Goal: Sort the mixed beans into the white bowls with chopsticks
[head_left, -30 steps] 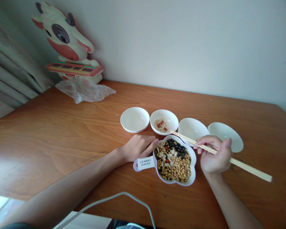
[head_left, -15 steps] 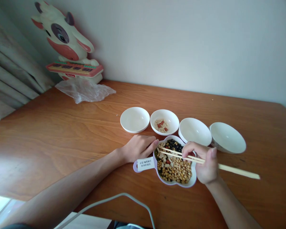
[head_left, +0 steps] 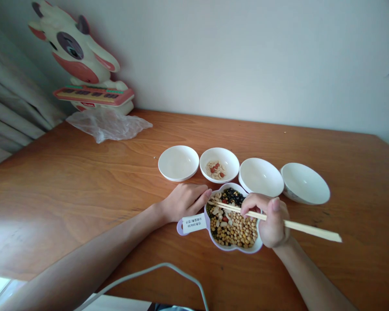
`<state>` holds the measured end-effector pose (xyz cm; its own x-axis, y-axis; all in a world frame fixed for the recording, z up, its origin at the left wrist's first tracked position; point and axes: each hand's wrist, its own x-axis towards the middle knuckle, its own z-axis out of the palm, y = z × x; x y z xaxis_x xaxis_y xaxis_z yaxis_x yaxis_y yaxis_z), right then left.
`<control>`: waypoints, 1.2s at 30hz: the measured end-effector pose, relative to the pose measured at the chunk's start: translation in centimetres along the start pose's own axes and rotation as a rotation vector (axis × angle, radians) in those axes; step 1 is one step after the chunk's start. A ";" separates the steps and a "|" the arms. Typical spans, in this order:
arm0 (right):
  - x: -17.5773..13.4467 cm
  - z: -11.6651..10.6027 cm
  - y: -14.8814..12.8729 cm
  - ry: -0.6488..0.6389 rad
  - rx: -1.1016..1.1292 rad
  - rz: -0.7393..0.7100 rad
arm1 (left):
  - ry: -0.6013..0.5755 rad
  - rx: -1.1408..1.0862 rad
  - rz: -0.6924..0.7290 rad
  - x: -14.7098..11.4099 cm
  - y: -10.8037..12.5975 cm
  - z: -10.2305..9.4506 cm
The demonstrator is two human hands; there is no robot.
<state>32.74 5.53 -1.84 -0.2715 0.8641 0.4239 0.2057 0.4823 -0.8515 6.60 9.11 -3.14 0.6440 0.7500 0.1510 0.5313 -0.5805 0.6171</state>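
Note:
A flower-shaped dish [head_left: 234,249] with a lilac rim and a labelled handle holds peanuts, yellow soybeans and dark beans. At its upper left edge, my left hand [head_left: 186,201] is closed, thumb and fingers on the rim. A pair of wooden chopsticks [head_left: 311,230] is held in my right hand [head_left: 270,218], over the dish's right side. Their tips lie close together among the peanuts [head_left: 218,211] near the left rim; whether they pinch one I cannot tell. Just behind the dish stands a white bowl [head_left: 232,166] with peanuts in it, some red-skinned.
White bowls stand to either side of the peanut bowl: one on the left [head_left: 178,163], two on the right [head_left: 262,175] [head_left: 306,181]. A cow-shaped toy keyboard [head_left: 94,95] and a plastic bag [head_left: 112,125] sit back left. A white cable [head_left: 149,268] loops across the front.
The chopstick tips have drawn closer together at the left of the dish. The whole view has shifted slightly, while my left hand stays at the rim.

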 end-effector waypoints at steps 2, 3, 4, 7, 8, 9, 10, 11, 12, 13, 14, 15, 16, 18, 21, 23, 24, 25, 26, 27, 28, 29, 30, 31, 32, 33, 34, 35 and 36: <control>-0.1 0.0 0.2 0.001 0.005 0.000 | -0.006 -0.002 -0.008 0.0 0.0 0.0; -0.1 0.0 0.2 0.002 0.008 -0.005 | -0.009 -0.002 -0.012 0.0 0.0 0.0; -0.1 0.0 0.3 -0.002 0.011 -0.011 | -0.011 -0.002 -0.014 0.0 0.1 0.0; 0.0 -0.1 0.2 -0.046 -0.004 -0.046 | -0.002 0.000 -0.008 0.0 0.1 0.0; 0.0 -0.1 0.2 -0.067 -0.015 -0.062 | 0.003 0.001 -0.004 0.0 0.1 0.0; 0.0 -0.1 0.1 -0.089 -0.025 -0.080 | 0.008 0.000 0.000 0.0 0.1 0.0; 0.0 -0.2 0.0 -0.107 -0.033 -0.100 | 0.012 -0.001 0.002 0.0 0.1 0.0; 0.0 -0.2 -0.1 -0.122 -0.037 -0.120 | 0.012 -0.003 0.003 0.0 0.1 0.0; -0.1 -0.2 -0.1 -0.134 -0.040 -0.138 | 0.010 -0.006 0.002 0.0 0.1 0.0; -0.2 -0.2 -0.1 -0.146 -0.045 -0.153 | 0.006 -0.008 0.000 0.0 0.0 0.0; -0.2 -0.2 -0.1 -0.157 -0.054 -0.162 | 0.002 -0.008 -0.002 0.0 0.0 0.0; -0.3 -0.2 -0.1 -0.166 -0.066 -0.165 | -0.001 -0.008 -0.004 0.0 0.0 0.0; -0.3 -0.2 -0.1 -0.173 -0.080 -0.166 | -0.005 -0.007 -0.005 0.0 0.0 0.0; -0.4 -0.2 0.0 -0.178 -0.100 -0.174 | -0.009 -0.006 -0.006 0.0 -0.1 0.0; -0.3 -0.1 -0.2 -0.164 -0.110 -0.210 | -0.015 -0.008 -0.010 0.0 -0.1 0.0; -0.3 -0.1 -0.3 -0.153 -0.116 -0.233 | -0.019 -0.011 -0.015 0.0 0.0 0.0; -0.3 -0.1 -0.3 -0.149 -0.122 -0.244 | -0.021 -0.014 -0.016 0.0 0.0 -0.1; -0.4 -0.1 -0.3 -0.146 -0.130 -0.254 | -0.021 -0.015 -0.017 0.0 0.0 -0.1; -0.4 -0.1 -0.3 -0.140 -0.134 -0.266 | -0.021 -0.016 -0.017 0.0 0.1 -0.1; -0.5 -0.1 -0.2 -0.132 -0.132 -0.277 | -0.021 -0.015 -0.016 0.0 0.1 -0.1; -0.6 -0.1 -0.2 -0.121 -0.124 -0.285 | -0.020 -0.012 -0.016 0.0 0.1 -0.2; -0.7 -0.1 -0.2 -0.107 -0.112 -0.290 | -0.020 -0.009 -0.017 0.0 0.1 -0.2; -0.7 -0.1 -0.2 -0.087 -0.094 -0.295 | -0.022 -0.006 -0.018 0.0 0.1 -0.2; -0.8 -0.1 -0.2 -0.066 -0.071 -0.296 | -0.025 -0.005 -0.019 0.0 0.1 -0.2; -0.8 -0.1 -0.3 -0.041 -0.046 -0.292 | -0.028 -0.005 -0.020 0.0 0.1 -0.2; -0.7 -0.1 -0.5 -0.009 -0.018 -0.283 | -0.030 -0.007 -0.020 0.0 0.1 -0.2; -0.7 -0.1 -0.7 0.034 0.019 -0.273 | -0.032 -0.010 -0.019 0.0 0.1 -0.2; -0.6 -0.1 -0.9 0.084 0.064 -0.258 | -0.032 -0.013 -0.016 0.0 0.1 -0.1; -0.4 -0.1 -1.1 0.137 0.112 -0.233 | -0.030 -0.015 -0.013 0.0 0.1 -0.1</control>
<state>32.71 4.64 -1.08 -0.1683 0.7469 0.6433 0.0454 0.6578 -0.7518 6.60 9.11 -3.05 0.6536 0.7474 0.1193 0.5319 -0.5657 0.6301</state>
